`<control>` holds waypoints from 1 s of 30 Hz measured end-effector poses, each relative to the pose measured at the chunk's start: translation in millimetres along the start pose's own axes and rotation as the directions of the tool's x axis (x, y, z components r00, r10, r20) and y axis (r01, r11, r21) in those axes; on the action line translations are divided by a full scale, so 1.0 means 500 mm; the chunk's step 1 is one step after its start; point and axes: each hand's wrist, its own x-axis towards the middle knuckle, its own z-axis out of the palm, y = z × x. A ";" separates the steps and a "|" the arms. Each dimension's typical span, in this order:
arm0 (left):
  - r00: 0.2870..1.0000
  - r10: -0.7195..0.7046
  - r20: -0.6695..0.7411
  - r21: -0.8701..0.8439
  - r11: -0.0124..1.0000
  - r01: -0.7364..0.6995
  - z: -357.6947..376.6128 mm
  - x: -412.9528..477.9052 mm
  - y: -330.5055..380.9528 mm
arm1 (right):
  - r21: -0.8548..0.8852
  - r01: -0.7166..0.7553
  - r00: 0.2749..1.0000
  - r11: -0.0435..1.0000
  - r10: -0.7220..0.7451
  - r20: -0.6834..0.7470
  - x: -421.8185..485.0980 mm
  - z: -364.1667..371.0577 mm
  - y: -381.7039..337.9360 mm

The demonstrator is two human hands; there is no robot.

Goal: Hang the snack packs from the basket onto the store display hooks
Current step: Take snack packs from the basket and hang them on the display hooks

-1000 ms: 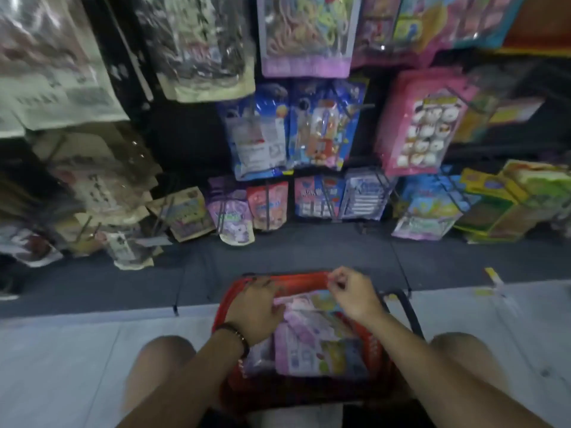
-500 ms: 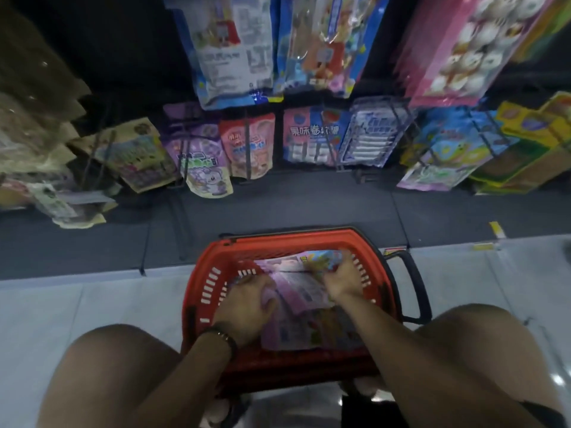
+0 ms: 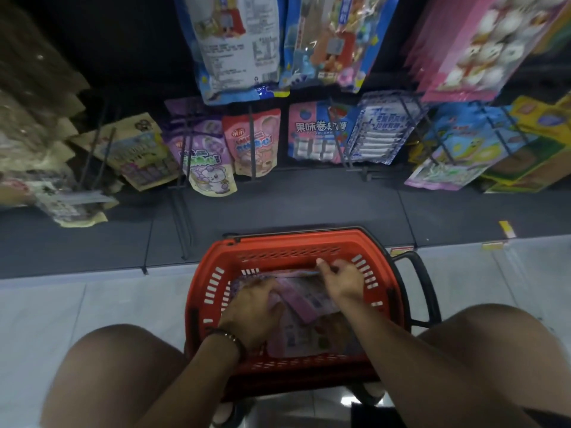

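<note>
A red plastic basket [image 3: 213, 273] stands on the floor between my knees. Several purple and pink snack packs [image 3: 306, 298] lie flat inside it. My left hand [image 3: 256, 307] rests on the left part of the stack, fingers curled over the packs. My right hand [image 3: 340, 278] pinches the top edge of the uppermost pack near the basket's far wall. Display hooks [image 3: 251, 140] jut from the dark rack ahead, carrying a purple pack [image 3: 204, 156] and a red pack [image 3: 253, 140].
Blue packs [image 3: 234, 44], a pink box [image 3: 472, 47] and yellow-green boxes [image 3: 531, 143] hang or lean on the rack. A dark base shelf [image 3: 309, 202] runs under the hooks. The basket's black handle [image 3: 423, 291] sticks out to the right. The floor is pale tile.
The view has tilted down and closer to the basket. Both hands have sunk deeper into it; the right hand has moved to the top edge of the upper pack.
</note>
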 end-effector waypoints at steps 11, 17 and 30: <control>0.973 -0.106 -0.205 -0.240 0.969 0.055 -0.025 -0.077 0.009 | 0.447 0.019 0.997 0.895 -0.052 0.060 -0.129 -0.144 -0.070; 0.942 -0.207 -0.264 -0.454 0.888 0.068 -0.084 -0.122 0.070 | 0.610 0.156 0.919 0.777 -0.341 0.199 -0.221 -0.331 -0.146; 0.976 0.215 -0.039 -0.906 0.403 -0.125 -0.298 -0.214 0.289 | 0.695 0.428 0.590 0.578 -0.761 0.270 -0.434 -0.644 -0.388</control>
